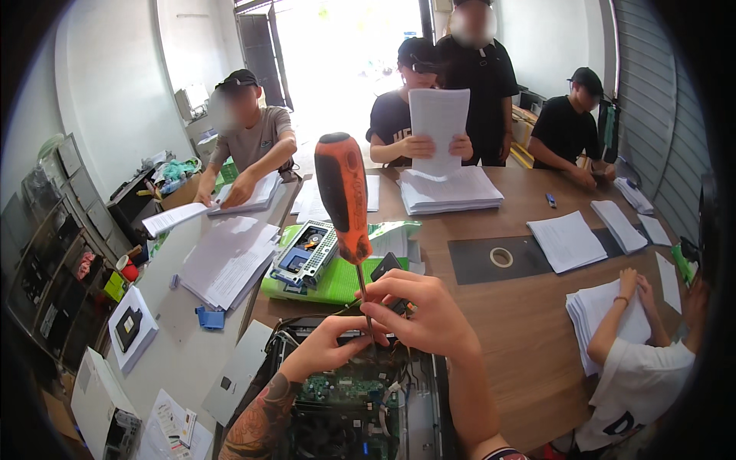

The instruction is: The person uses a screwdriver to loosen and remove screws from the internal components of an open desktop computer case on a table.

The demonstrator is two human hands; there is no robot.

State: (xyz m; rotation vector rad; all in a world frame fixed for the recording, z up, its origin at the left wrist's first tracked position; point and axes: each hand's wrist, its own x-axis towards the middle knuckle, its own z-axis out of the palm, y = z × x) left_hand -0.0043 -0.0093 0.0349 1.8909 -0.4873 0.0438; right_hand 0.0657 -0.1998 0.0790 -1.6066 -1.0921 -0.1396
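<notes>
A screwdriver (342,195) with an orange and black handle stands nearly upright, handle on top. My right hand (418,310) pinches its thin metal shaft between thumb and fingers. Lower down, my left hand (328,349) has its fingers drawn together beside the shaft's lower end; whether they grip the shaft or a small part is hidden. Both hands are over an opened desktop computer case (442,402). Inside it show a green circuit board (337,389), a black fan (316,435) and loose cables (395,391). The screwdriver's tip is hidden behind my fingers.
Beyond the case, a metal drive bracket (310,249) lies on a green packet (349,285). A metal side panel (236,376) leans left. Paper stacks (448,192), a tape roll (501,257) and a blue plastic part (210,318) lie around. Several people sit or stand around the tables.
</notes>
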